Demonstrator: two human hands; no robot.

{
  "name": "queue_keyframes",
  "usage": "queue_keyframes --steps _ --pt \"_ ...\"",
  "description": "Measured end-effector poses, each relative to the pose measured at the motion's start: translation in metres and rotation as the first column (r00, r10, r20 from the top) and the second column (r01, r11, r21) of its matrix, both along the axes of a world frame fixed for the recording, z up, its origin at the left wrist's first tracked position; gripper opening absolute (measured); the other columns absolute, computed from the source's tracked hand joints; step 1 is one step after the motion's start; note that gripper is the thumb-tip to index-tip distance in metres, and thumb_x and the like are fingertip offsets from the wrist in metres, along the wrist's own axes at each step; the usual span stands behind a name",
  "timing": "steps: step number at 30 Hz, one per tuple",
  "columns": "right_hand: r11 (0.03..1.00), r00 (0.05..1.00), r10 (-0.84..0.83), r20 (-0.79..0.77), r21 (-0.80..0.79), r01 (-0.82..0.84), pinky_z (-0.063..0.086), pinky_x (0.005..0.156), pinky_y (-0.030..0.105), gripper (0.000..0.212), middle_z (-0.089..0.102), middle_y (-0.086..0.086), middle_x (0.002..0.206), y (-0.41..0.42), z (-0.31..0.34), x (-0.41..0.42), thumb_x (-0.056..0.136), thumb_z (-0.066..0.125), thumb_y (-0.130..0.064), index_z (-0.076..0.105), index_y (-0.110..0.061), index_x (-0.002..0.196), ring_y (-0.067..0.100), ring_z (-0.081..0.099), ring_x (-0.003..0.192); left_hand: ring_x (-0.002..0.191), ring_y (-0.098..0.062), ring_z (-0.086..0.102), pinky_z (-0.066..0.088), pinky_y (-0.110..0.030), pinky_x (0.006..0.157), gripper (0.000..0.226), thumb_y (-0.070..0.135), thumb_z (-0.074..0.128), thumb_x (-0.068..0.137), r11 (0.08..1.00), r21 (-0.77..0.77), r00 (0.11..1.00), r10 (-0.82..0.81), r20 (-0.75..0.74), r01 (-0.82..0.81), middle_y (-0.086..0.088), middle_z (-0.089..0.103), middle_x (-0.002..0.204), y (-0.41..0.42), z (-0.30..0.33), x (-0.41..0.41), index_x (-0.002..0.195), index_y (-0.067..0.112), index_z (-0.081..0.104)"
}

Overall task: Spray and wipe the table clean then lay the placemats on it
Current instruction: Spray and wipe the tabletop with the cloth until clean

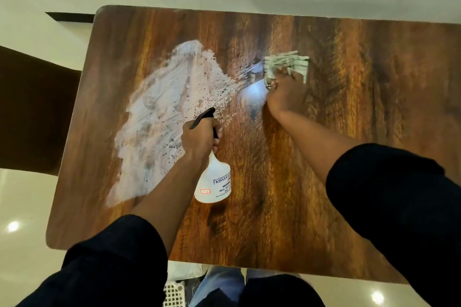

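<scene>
A dark wooden table fills the view. A wide whitish smear with dark specks covers its left half. My left hand grips the neck and trigger of a white spray bottle with a black nozzle, held tilted over the table's middle. My right hand presses a crumpled white-and-green cloth onto the table at the far centre, just right of the smear. A wet sheen lies beside the cloth. No placemats are in view.
A dark chair back stands at the table's left side. Pale glossy floor surrounds the table. A white lattice basket sits on the floor below the near edge, beside my legs.
</scene>
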State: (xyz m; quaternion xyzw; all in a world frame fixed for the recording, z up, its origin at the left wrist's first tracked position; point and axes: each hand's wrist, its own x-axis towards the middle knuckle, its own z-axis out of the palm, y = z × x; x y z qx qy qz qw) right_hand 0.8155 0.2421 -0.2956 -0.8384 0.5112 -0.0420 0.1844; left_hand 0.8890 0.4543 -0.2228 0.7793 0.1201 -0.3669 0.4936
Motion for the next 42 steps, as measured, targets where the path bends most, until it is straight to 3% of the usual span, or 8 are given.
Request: queue_keyframes --steps 8,13,16,22,25,30,36,42 --pt "0.852 0.851 0.524 0.033 0.009 -0.524 0.038 0.114 0.050 0.052 0.048 -0.003 0.155 0.122 -0.006 0.046 0.096 0.052 -0.010 0.053 -0.029 0.145 0.030 0.043 0.142 0.044 -0.019 0.042 0.035 -0.027 0.045 0.013 0.011 0.065 0.084 0.991 0.016 0.991 0.135 -0.023 -0.134 -0.014 0.063 0.062 0.034 -0.005 0.000 0.076 0.002 0.071" --pt "0.786 0.785 0.603 0.145 0.060 -0.615 0.039 0.113 0.046 0.047 0.048 -0.009 0.155 0.121 -0.004 0.037 0.100 0.058 -0.027 0.052 -0.031 0.147 0.021 0.040 0.144 0.044 -0.018 0.043 0.035 -0.027 0.045 0.014 0.012 0.066 0.085 0.986 0.044 0.987 0.159 -0.026 -0.158 -0.013 0.064 0.061 0.047 -0.002 0.006 0.075 0.004 0.071" --pt "0.870 0.862 0.484 0.152 0.019 -0.492 0.048 0.104 0.040 0.044 0.056 -0.006 0.147 0.088 -0.003 0.034 0.099 0.059 -0.035 0.055 -0.036 0.143 0.019 0.049 0.134 0.045 -0.019 0.042 0.035 -0.028 0.045 0.011 0.009 0.066 0.086 0.985 0.015 0.984 0.173 -0.029 -0.173 -0.012 0.063 0.060 0.049 0.001 0.015 0.081 0.003 0.073" --pt "0.999 0.990 0.038 0.139 0.016 -0.041 0.030 0.118 0.035 0.043 0.053 -0.005 0.151 0.026 -0.007 0.036 0.099 0.059 -0.026 0.058 -0.026 0.143 0.023 0.039 0.144 0.047 -0.019 0.040 0.035 -0.028 0.045 0.035 0.003 0.062 0.090 0.982 -0.096 0.987 0.160 -0.011 -0.160 -0.012 0.059 0.061 0.054 0.006 0.033 0.083 0.036 0.072" --pt "0.998 0.994 -0.027 0.108 -0.052 0.032 0.036 0.115 0.039 0.041 0.057 -0.004 0.147 0.044 -0.006 0.050 0.097 0.059 -0.020 0.062 -0.023 0.138 0.027 0.042 0.141 0.049 -0.018 0.040 0.036 -0.029 0.045 0.045 0.003 0.062 0.090 0.977 -0.112 0.983 0.180 -0.027 -0.182 -0.012 0.060 0.065 0.055 0.002 0.043 0.112 0.041 0.071" --pt "0.986 0.977 0.165 0.133 -0.008 -0.165 0.033 0.119 0.048 0.047 0.052 -0.002 0.152 0.099 -0.002 0.085 0.098 0.059 -0.019 0.055 -0.027 0.144 0.029 0.039 0.145 0.048 -0.020 0.041 0.035 -0.027 0.042 0.023 0.004 0.065 0.087 0.977 -0.054 0.978 0.206 -0.037 -0.208 -0.015 0.062 0.065 0.055 -0.001 0.062 0.106 0.006 0.077" --pt "0.823 0.812 0.566 0.144 -0.029 -0.568 0.035 0.111 0.045 0.047 0.052 -0.004 0.152 0.144 -0.006 0.114 0.096 0.058 -0.015 0.057 -0.022 0.143 0.027 0.042 0.141 0.046 -0.021 0.041 0.034 -0.029 0.044 0.012 0.005 0.065 0.086 0.982 -0.056 0.983 0.182 0.013 -0.181 -0.014 0.062 0.061 0.055 -0.003 0.085 0.079 0.009 0.075" --pt "0.926 0.898 0.377 0.226 -0.084 -0.367 0.044 0.108 0.041 0.040 0.061 -0.004 0.142 0.092 -0.009 0.119 0.098 0.060 -0.020 0.062 -0.026 0.138 0.024 0.052 0.132 0.048 -0.022 0.045 0.039 -0.032 0.046 0.016 0.010 0.066 0.082 0.986 -0.025 0.985 0.165 0.044 -0.164 -0.014 0.063 0.063 0.057 -0.009 0.107 0.090 0.001 0.077"
